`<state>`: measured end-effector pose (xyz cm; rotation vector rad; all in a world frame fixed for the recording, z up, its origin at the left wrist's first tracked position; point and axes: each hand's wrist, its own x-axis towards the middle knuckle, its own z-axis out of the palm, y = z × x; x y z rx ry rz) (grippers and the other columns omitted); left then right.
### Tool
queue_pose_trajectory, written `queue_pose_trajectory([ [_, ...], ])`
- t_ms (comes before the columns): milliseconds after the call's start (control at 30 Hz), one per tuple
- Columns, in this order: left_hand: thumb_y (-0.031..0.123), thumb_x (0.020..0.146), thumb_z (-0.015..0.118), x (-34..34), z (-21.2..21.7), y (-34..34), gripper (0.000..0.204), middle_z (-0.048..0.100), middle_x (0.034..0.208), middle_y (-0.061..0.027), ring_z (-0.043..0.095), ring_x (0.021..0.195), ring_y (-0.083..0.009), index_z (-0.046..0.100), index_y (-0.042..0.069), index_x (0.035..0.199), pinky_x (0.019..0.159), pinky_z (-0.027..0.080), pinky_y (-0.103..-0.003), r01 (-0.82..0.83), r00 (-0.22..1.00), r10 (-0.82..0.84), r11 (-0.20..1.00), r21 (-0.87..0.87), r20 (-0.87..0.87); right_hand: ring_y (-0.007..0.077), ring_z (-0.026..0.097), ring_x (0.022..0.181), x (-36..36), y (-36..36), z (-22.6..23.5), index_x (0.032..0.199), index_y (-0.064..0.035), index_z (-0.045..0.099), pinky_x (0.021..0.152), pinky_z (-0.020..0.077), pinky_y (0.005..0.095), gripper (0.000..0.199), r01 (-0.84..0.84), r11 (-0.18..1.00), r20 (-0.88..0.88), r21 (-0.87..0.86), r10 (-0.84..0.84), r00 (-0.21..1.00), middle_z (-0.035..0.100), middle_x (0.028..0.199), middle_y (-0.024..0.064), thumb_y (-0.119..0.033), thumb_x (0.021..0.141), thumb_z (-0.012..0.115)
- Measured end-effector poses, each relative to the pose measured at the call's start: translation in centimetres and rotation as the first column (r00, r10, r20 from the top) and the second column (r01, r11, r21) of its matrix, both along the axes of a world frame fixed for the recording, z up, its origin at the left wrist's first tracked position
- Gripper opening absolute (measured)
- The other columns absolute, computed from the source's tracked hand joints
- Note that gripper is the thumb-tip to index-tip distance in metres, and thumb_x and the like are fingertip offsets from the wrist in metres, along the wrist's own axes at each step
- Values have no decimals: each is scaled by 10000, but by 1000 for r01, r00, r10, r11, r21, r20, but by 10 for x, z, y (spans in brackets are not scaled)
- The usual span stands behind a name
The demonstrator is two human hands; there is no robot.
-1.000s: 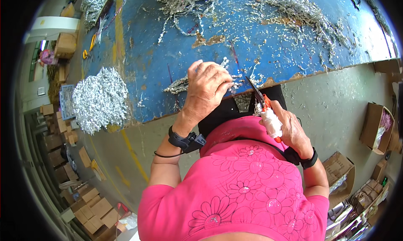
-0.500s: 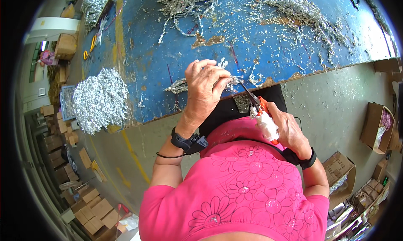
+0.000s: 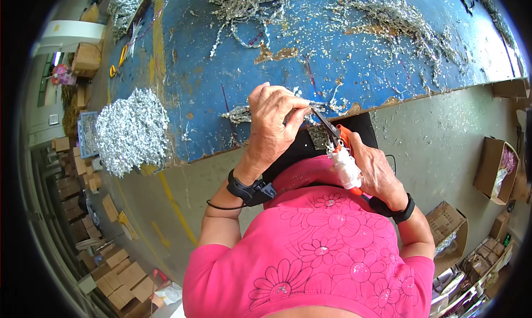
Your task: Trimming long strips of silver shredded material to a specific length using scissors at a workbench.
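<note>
At the near edge of the blue table (image 3: 205,99), my left hand (image 3: 274,118) pinches a silver tinsel strand (image 3: 239,114), whose ends stick out on both sides of the fingers. My right hand (image 3: 377,171) is wrapped round orange-handled scissors (image 3: 344,136), with white wrapping (image 3: 346,168) on the handle. The dark blades point up and left, their tips beside my left thumb and fingertips. Whether the blades touch the strand is hard to make out.
A round silver tinsel bundle (image 3: 134,130) sits at the table's left edge. Tangled silver tinsel (image 3: 249,10) lies at the back, with a longer heap (image 3: 410,27) to its right. Yellow-handled scissors (image 3: 123,56) lie far left. Cartons (image 3: 449,229) stand on the floor.
My left hand has shifted slightly right, its fingertips now closer over the scissor tips. The scissors have moved slightly left and look more closed. The tinsel stays at the table edge.
</note>
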<state>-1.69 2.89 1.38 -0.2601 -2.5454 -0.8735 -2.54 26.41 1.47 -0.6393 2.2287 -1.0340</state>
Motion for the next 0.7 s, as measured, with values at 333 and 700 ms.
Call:
queue_pose_trajectory([
  [333,43,722,755,0,-7,-1,189,620,814,19,589,894,-191,641,135,841,998,336,-448,14,1000,-14,999,48,14,403,663,834,0,-2,-1,1357,-61,408,728,522,468,627,9,999,-20,49,-9,1000,671,905,220,-377,863,631],
  [700,72,732,768,1,-9,2,168,623,815,19,589,893,-192,643,128,828,995,344,-446,-1,999,-2,997,78,40,416,655,755,1,0,-8,1267,-46,463,635,503,483,507,17,1000,-90,1,-16,996,659,824,231,-332,883,629],
])
